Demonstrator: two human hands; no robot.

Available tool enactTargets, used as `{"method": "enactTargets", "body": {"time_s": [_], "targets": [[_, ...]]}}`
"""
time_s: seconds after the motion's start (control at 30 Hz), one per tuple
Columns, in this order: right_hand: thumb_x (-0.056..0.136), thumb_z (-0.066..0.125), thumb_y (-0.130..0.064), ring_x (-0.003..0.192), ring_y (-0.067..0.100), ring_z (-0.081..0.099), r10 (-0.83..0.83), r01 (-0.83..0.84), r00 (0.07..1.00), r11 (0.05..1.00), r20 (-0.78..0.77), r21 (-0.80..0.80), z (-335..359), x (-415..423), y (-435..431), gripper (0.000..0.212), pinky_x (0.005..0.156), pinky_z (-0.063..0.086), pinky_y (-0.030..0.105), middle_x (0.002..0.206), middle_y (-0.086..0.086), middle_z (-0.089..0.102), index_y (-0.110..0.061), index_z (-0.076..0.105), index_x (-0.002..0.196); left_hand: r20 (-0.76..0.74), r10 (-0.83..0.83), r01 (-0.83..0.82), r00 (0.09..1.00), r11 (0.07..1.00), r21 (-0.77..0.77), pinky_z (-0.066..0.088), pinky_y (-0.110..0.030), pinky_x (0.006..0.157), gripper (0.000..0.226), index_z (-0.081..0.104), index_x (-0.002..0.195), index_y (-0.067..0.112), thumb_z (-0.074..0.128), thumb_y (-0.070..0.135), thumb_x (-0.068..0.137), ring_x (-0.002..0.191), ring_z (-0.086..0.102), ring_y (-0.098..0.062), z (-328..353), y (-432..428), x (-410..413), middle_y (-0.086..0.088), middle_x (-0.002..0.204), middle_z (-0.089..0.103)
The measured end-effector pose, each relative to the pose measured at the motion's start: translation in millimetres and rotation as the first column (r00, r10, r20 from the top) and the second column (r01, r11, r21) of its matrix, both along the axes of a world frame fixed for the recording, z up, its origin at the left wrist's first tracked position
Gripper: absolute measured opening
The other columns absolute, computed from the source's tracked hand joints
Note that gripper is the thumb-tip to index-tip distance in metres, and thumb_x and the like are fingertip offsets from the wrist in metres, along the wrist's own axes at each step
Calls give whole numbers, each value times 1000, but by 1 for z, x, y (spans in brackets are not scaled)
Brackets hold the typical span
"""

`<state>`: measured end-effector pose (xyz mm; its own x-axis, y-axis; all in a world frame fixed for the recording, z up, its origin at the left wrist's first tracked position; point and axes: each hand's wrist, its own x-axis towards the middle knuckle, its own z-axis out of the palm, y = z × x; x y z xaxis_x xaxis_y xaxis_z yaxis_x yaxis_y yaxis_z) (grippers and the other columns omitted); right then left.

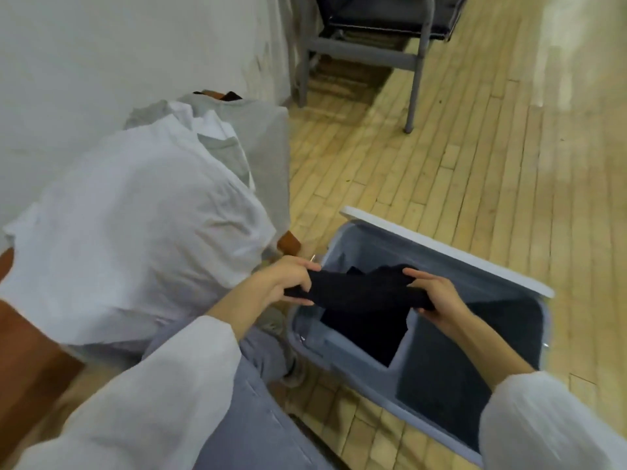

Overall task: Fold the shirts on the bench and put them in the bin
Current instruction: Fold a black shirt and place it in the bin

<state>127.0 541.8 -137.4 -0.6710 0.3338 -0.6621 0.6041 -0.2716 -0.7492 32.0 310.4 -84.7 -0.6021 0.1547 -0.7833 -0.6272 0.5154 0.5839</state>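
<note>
My left hand (288,283) and right hand (437,300) each pinch one end of the folded black shirt (363,293), thumbs on top and fingers curled under, so the cloth spans between them above the open bin (441,252), toward the end of it nearer the bench. It looks light and quite limp: the middle sags and a flap hangs into the bin, so I judge it will lose its fold if I let one end go first. Taking hold at both ends, as now, seems right, and lowering it flat should serve better than dropping it. It has no stiffness and nothing to break. It is not slippery either, though the loose layers could slide apart. My fingers underneath are hidden by the cloth, and I cannot tell how many layers I hold. The bin's inside is dark, and the black hanging part merges with it. Whether the dark grey mass in the far part is another garment or only shadow I cannot say. Beside me a white shirt (135,225) and a grey shirt (268,137) lie draped over the bench (288,240), covering nearly all of it. Motion blur softens every edge.
</note>
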Motion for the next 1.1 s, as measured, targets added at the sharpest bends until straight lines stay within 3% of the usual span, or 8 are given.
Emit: {"method": "enactTargets", "body": {"time_s": [0.27, 0.47, 0.57, 0.67, 0.8, 0.9, 1.03, 1.1], "targets": [[89, 50, 1, 62, 16, 49, -35, 37, 982, 999, 184, -12, -80, 29, 23, 36, 38, 36, 21, 88, 11, 59, -12, 63, 119, 170, -75, 96, 983, 989, -115, 56, -30, 47, 49, 66, 109, 14, 45, -19, 81, 108, 51, -35, -78, 39, -12, -13, 130, 43], [87, 50, 4, 61, 17, 54, -118, 109, 986, 991, 118, 74, -111, 8, 42, 43, 38, 40, 20, 93, 8, 63, -16, 60, 123, 93, -171, 179, 981, 980, -85, 57, -30, 49, 52, 64, 108, 20, 41, -19, 81, 105, 49, -35, -112, 77, -39, -9, 125, 41], [90, 48, 6, 83, 10, 60, -110, 104, 993, 986, 38, 133, -130, 3, 53, 49, 60, 49, 16, 113, 2, 58, -21, 55, 131, 4, -208, 208, 978, 976, -60, 56, -29, 46, 51, 64, 111, 15, 39, -18, 82, 97, 54, -30, -136, 90, -48, -9, 117, 47], [90, 50, 8, 117, 18, 53, 32, -37, 999, 956, 24, 290, -182, 9, 55, 50, 92, 43, 21, 127, 1, 53, -16, 51, 134, 99, -223, 235, 970, 965, -119, 55, -32, 53, 51, 57, 123, 12, 36, -16, 86, 96, 52, -29, -181, 94, -51, -10, 113, 47], [90, 62, -14, 131, 34, 40, 231, -302, 918, 934, 323, 190, -276, 37, 38, 58, 103, 38, 36, 145, 18, 35, -10, 37, 142, 334, -203, 274, 921, 944, -183, 51, -40, 92, 48, 46, 132, 2, 49, -5, 85, 116, 50, -31, -247, 80, -43, -17, 135, 48], [88, 65, -15, 134, 37, 35, 160, -235, 871, 966, 465, 107, -323, 49, 24, 61, 108, 34, 47, 146, 22, 35, -5, 36, 141, 378, -152, 229, 913, 959, -168, 44, -28, 91, 54, 34, 143, 5, 50, 4, 91, 123, 47, -28, -274, 73, -37, -12, 140, 43], [93, 56, -16, 122, 41, 46, 17, -209, 858, 924, 513, 319, -331, 40, 11, 47, 99, 39, 45, 135, 24, 45, -2, 42, 136, 396, -31, 128, 918, 967, -222, 40, -28, 68, 37, 47, 132, -2, 44, 7, 96, 74, 48, -17, -302, 65, -26, -11, 109, 55], [93, 56, -17, 115, 41, 49, 31, -270, 894, 835, 447, 480, -332, 26, 10, 43, 94, 43, 47, 129, 23, 47, -5, 46, 134, 410, 1, 106, 912, 965, -240, 42, -25, 63, 24, 55, 115, -1, 44, 2, 94, 71, 48, -18, -317, 59, -21, -14, 107, 52]]}}
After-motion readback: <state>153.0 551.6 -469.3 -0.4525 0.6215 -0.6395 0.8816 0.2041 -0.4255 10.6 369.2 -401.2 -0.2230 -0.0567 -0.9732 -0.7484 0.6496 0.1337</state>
